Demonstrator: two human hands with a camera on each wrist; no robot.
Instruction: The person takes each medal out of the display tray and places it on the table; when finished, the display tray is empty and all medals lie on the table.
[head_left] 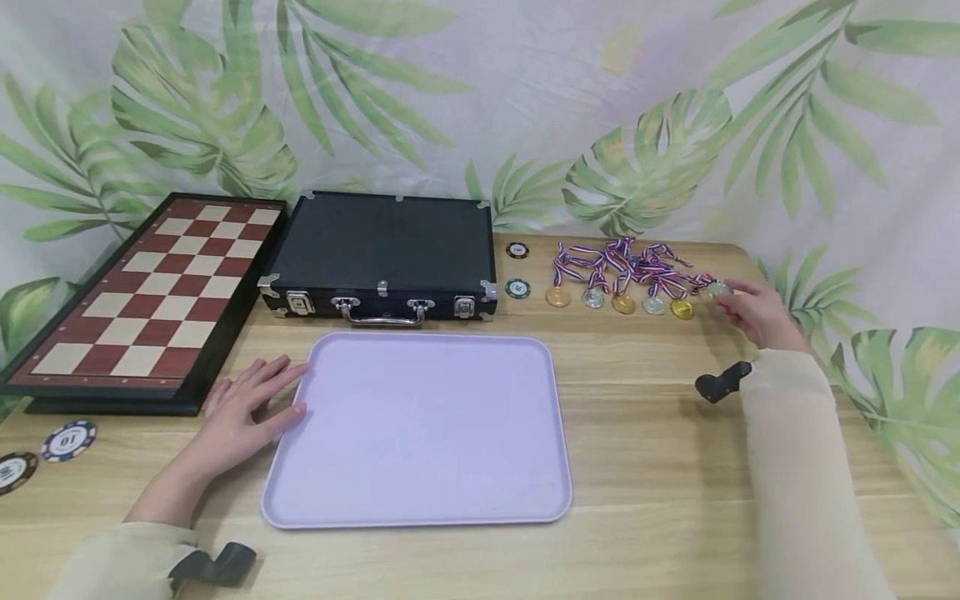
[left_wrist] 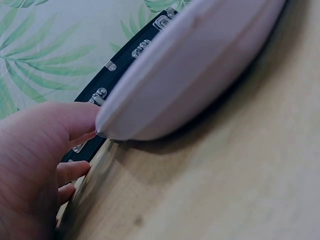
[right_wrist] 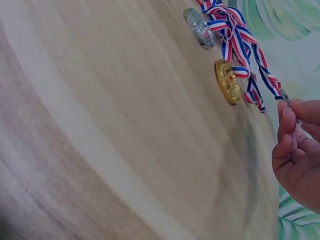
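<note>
At the right end of a row of medals, my right hand (head_left: 761, 317) pinches a silver-coloured medal (head_left: 718, 288) between thumb and fingers. Its striped ribbon (right_wrist: 270, 82) trails left toward the tangled ribbons of the others. A gold medal (head_left: 682, 309) is the nearest one on the table, with a silver medal (head_left: 653, 306) beside it. My left hand (head_left: 238, 421) rests at the left edge of a lilac tray (head_left: 420, 433), fingers spread and thumb touching the rim. Much of the pinched medal is covered by my fingers in the right wrist view.
A black case (head_left: 390, 242) with metal latches stands behind the tray. Left of it lies a checkered game board (head_left: 161, 287). Poker chips, one green (head_left: 517, 288) and one blue (head_left: 69, 440), lie on the wooden table (head_left: 637, 467). A leaf-print cloth (head_left: 525, 100) hangs behind.
</note>
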